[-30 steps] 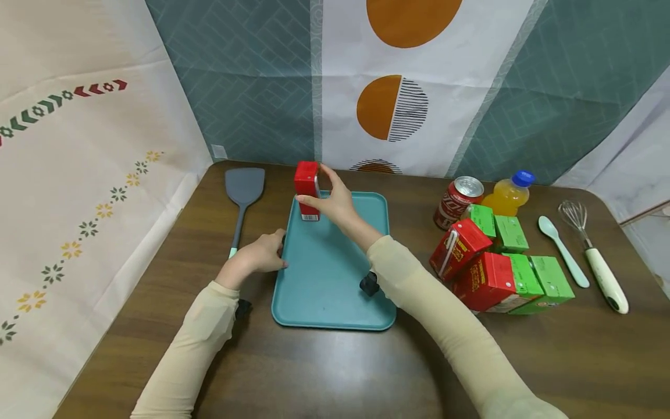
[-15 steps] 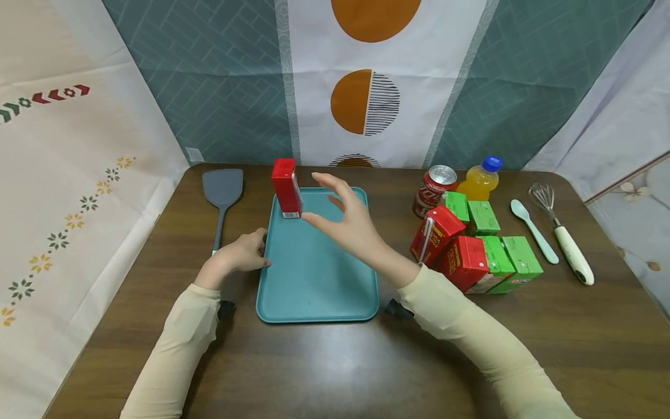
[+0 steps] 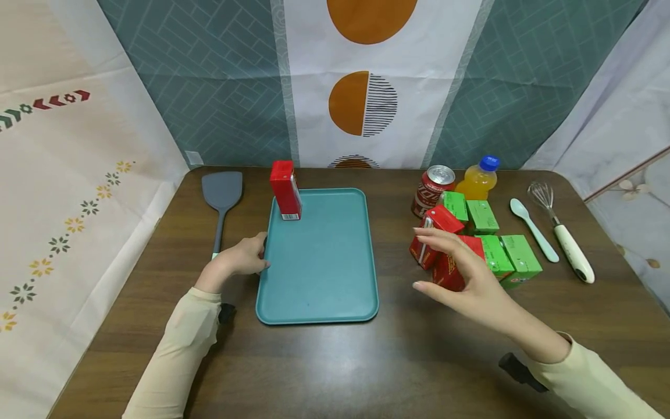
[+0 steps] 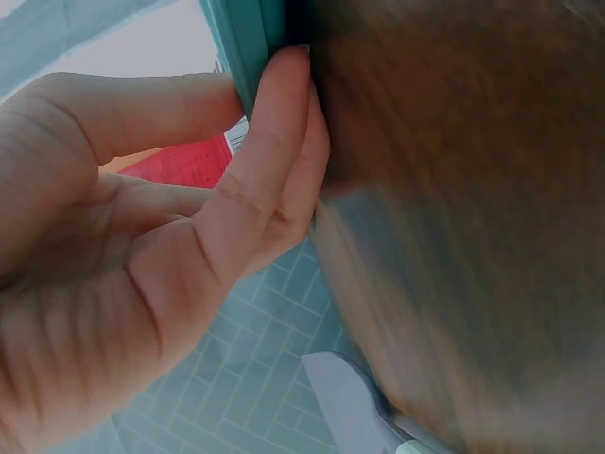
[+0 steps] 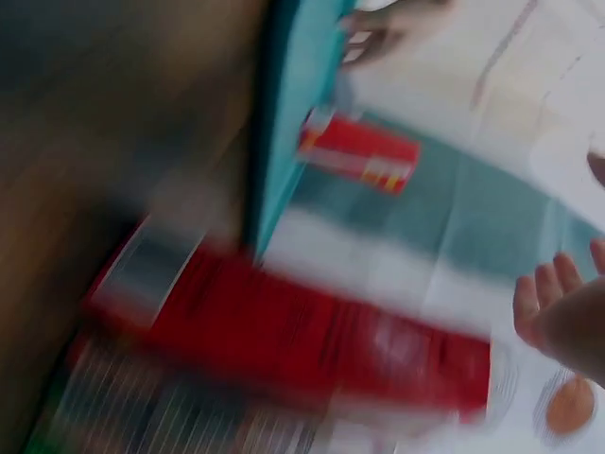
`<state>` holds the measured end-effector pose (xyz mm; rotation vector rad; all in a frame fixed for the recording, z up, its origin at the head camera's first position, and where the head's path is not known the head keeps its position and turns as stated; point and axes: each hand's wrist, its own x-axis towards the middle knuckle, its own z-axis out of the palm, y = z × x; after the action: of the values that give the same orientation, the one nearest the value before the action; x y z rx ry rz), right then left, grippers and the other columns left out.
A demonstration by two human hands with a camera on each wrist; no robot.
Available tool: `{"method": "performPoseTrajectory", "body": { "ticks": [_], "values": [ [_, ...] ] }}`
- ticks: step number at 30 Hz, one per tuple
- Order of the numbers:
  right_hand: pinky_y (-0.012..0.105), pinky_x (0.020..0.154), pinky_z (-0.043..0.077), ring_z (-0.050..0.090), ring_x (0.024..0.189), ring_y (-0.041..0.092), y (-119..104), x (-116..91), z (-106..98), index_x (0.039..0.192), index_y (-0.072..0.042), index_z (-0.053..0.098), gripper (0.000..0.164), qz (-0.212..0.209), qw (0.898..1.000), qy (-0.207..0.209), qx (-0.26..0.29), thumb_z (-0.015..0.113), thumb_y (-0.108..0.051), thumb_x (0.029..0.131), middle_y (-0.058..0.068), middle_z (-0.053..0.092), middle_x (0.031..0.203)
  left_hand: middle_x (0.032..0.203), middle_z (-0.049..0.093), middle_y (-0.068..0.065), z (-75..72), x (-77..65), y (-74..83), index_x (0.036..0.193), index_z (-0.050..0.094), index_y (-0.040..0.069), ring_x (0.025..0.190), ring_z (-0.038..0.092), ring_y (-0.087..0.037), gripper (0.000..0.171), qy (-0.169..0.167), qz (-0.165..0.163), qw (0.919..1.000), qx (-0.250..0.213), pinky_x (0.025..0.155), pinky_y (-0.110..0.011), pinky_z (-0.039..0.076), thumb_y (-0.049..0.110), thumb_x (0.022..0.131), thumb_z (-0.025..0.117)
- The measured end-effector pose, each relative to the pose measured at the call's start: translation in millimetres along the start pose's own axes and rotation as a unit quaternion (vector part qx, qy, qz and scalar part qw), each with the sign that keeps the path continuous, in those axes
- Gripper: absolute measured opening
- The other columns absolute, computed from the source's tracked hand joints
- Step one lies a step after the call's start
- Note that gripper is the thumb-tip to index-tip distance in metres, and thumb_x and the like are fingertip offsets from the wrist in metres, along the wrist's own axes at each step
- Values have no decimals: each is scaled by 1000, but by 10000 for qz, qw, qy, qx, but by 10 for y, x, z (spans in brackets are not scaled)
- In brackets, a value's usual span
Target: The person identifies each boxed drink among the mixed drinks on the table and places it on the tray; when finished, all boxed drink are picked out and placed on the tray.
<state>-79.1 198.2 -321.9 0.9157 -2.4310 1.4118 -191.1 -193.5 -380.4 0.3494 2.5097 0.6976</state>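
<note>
My left hand point(image 3: 239, 256) holds the left rim of a teal tray point(image 3: 319, 262). In the left wrist view the thumb lies on one side of the tray's edge point(image 4: 248, 47) and the fingers on the other. A red drink carton point(image 3: 287, 195) stands upright in the tray's far left corner. Over on the right, my right hand point(image 3: 473, 285) has its thumb and fingers spread apart with nothing between them. It overlaps two red drink cartons point(image 3: 423, 251) in the head view, partly hiding the nearer one. The right wrist view is blurred, with a red carton point(image 5: 293, 326) close by.
Several green cartons point(image 3: 519, 256) stand against the red ones. Behind them are a cola can point(image 3: 431, 192) and an orange juice bottle point(image 3: 476, 181). A pale spoon point(image 3: 534, 230) and a whisk point(image 3: 567, 241) lie far right. A grey spatula point(image 3: 222, 195) lies left of the tray.
My right hand has let go of the red carton in the tray's far left corner and moved right to the other cartons. The left hand stays on the tray's rim. The head view has shifted.
</note>
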Motion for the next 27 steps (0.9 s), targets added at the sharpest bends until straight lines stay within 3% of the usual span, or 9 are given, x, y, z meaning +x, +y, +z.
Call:
{"method": "performPoseTrajectory", "body": {
  "ticks": [6,8,12,18,24,27],
  "values": [
    [20,97,36,42,126,21,132,-275,-427,122,11,52,69,-975,9951,111,-150,84,2,61,23,50,129,88,55,-17,4,-4,-4,138,16,-18,74,57,-20,70,11,8,10000,93,69,-34,48,4,87,59],
    [20,98,35,43,125,21,155,-337,-558,120,14,52,69,-1102,9934,204,-229,85,-4,62,26,50,127,87,55,-17,4,-5,-2,137,18,-18,74,57,-21,69,24,19,9999,117,69,-34,47,4,86,59],
    [18,100,32,42,127,19,340,-479,-836,124,13,50,83,-808,9926,304,-848,89,-11,55,25,49,129,86,55,-16,2,0,7,136,20,-17,73,56,-21,67,45,27,9999,128,68,-34,47,4,86,59],
    [13,103,21,31,134,14,691,-615,-1120,132,3,48,102,154,9837,221,-1776,89,8,39,16,40,141,89,56,-18,-13,-12,15,137,19,-17,75,57,-22,67,62,-52,9999,146,70,-35,48,4,86,58],
    [8,99,17,23,137,5,910,-653,-1133,138,-4,44,105,614,9808,123,-1849,87,11,43,3,32,149,110,56,-28,-7,-13,38,138,16,-18,86,58,-25,68,25,-34,9997,222,79,-41,50,4,87,56],
    [4,94,23,28,130,-2,1022,-676,-1089,143,-6,37,110,804,9813,6,-1747,86,12,46,-6,32,147,116,55,-30,3,-17,40,139,15,-19,90,58,-26,69,26,-45,9996,280,81,-42,49,4,88,56]
  ]
}}
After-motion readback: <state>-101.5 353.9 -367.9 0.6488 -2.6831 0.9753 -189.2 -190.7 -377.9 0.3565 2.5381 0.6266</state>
